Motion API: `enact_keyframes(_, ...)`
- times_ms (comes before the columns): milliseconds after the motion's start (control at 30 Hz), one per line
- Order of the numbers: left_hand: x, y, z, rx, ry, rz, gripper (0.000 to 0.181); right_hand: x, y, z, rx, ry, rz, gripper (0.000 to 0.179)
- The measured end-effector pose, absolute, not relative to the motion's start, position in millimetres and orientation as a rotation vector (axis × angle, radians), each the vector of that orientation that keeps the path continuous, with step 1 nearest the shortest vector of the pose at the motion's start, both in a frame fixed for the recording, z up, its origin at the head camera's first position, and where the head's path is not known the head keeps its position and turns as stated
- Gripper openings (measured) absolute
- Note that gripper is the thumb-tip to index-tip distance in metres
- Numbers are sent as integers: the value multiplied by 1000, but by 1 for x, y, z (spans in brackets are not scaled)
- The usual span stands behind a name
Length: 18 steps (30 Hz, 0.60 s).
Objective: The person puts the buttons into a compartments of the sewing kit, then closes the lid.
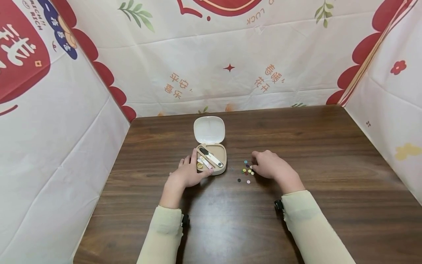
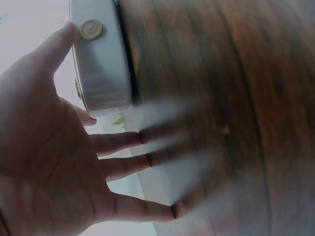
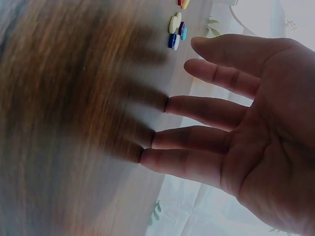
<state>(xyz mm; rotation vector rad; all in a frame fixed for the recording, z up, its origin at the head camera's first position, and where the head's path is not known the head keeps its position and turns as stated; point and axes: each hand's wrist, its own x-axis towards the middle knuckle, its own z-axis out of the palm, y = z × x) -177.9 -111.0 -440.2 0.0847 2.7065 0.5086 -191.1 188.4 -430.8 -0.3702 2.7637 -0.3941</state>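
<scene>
A small white sewing-kit-like box point(image 1: 223, 169) stands with its lid raised behind it. Inside lie a slim black-and-silver tool point(image 1: 211, 157), some pale pink-and-white pieces point(image 1: 206, 162) and a small yellow round piece point(image 1: 199, 165). My left hand point(image 1: 187, 173) rests against the box, thumb at its near rim and index finger along its left side. Its other fingers are spread, tips on the table in the left wrist view. Over the scattered buttons point(image 1: 244, 170), my right hand point(image 1: 271, 165) has thumb and index finger slightly apart beside several of them point(image 3: 173, 24); its other fingertips touch the table.
The box's white lid point(image 1: 209, 130) leans back toward the far edge of the dark wooden table point(image 1: 316, 154). A black button point(image 1: 239, 180) and a pink one point(image 1: 248, 182) lie nearer than the rest. Printed white cloth point(image 1: 211, 66) walls in the back and both sides.
</scene>
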Motion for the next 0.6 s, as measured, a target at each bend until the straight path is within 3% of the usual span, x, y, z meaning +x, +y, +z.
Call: enact_keyframes(600, -182, -113, -441, 129, 2688, 533, 110, -191, 174, -440, -460, 2923, -252, 7)
